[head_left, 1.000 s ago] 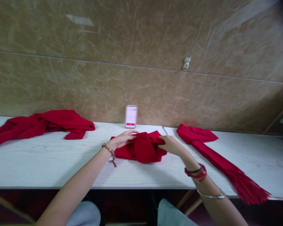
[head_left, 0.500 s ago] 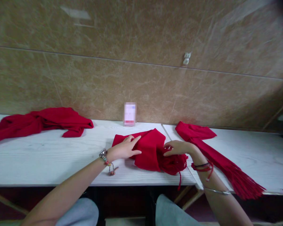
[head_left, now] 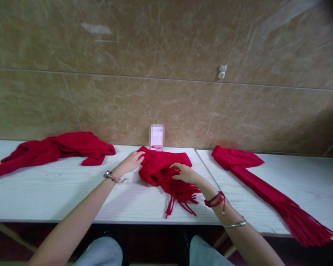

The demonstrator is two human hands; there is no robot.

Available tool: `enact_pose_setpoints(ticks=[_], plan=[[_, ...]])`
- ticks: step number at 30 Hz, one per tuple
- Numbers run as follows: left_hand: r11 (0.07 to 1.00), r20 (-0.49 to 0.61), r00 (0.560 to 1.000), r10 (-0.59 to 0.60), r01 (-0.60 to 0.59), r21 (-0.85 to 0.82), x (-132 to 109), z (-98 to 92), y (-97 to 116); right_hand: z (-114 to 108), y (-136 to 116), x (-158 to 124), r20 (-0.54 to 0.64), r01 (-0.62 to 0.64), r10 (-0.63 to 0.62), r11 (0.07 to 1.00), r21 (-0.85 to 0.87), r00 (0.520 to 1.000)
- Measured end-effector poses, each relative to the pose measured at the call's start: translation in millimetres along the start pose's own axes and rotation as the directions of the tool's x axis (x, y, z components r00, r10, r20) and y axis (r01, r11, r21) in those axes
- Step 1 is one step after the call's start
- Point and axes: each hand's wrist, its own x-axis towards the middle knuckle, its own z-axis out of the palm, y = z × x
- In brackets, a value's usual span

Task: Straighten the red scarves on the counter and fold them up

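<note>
Scarf (head_left: 166, 157), red and fringed, loosely folded on the white tabletop (head_left: 30, 195) between two hands, just in front of a phone (head_left: 157, 136).
The plain matte cloth is judged light, soft and limp, likely to slump unless supported; it is best held by the folded edges, since the splayed fringe (head_left: 183, 194) could tangle. Its left corner is touched by the left hand (head_left: 127, 164), though whether it is pinched cannot be told; the right hand (head_left: 186, 173) is held loosely spread over the fringe.

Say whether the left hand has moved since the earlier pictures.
Yes, leftward: the left hand earlier reached in front of the phone; now it is wholly left of it.
</note>
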Motion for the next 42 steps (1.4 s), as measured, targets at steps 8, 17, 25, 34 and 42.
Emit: enact_pose_setpoints(ticks=[8, 17, 25, 34, 42], plan=[[0.976, 0.113, 0.991, 0.071, -0.045, -0.214, -11, 25.1, 9, -7, -20, -10, 0.107, -0.121, 0.072, 0.809, 0.576, 0.992], [0.84, 0.362, 0.93, -0.055, 0.24, -0.487, -17, 23.0, -12, -6, -2, -15, 0.212, 0.213, -0.15, 0.923, -0.32, 0.966], [0.84, 0.008, 0.995, -0.103, 0.091, -0.534, -4, 33.6, -14, 12, -42, -26, 0.449, 0.406, -0.222, 0.837, -0.368, 0.865], [0.838, 0.265, 0.944, -0.195, 0.301, -0.455, -13, 18.3, -3, -19, -46, -26, 0.375, 0.357, -0.246, 0.896, -0.263, 0.894], [0.969, 0.044, 0.979, -0.2, 0.204, -0.136, -11, 27.3, 22, 14, -14, -15, 0.059, 0.044, -0.014, 0.832, -0.553, 0.998]])
